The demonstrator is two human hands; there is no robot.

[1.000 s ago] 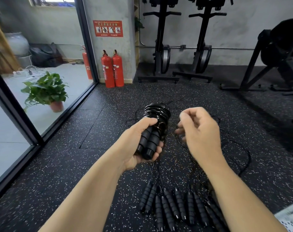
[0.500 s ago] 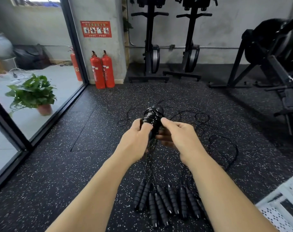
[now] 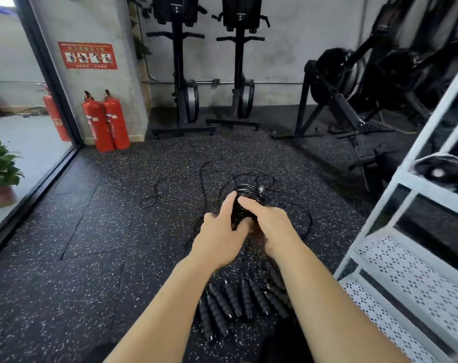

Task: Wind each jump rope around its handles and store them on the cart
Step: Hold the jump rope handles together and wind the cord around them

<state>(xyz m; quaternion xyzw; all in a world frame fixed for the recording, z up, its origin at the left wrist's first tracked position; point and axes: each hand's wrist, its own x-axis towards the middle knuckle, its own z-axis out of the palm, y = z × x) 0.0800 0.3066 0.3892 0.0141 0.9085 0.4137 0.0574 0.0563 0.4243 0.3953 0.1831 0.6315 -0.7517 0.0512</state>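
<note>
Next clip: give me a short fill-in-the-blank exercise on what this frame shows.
1. The left hand and right hand grip ___ wound jump rope.
2. Loose rope handles lie on the ___.
3. The white cart stands on the person's ___ side.
Missing words: one; floor; right.

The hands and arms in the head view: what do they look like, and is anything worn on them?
The left hand and right hand wear no gloves, and no rings show. The left forearm and right forearm are bare: no sleeve, watch or band within the frame.
</note>
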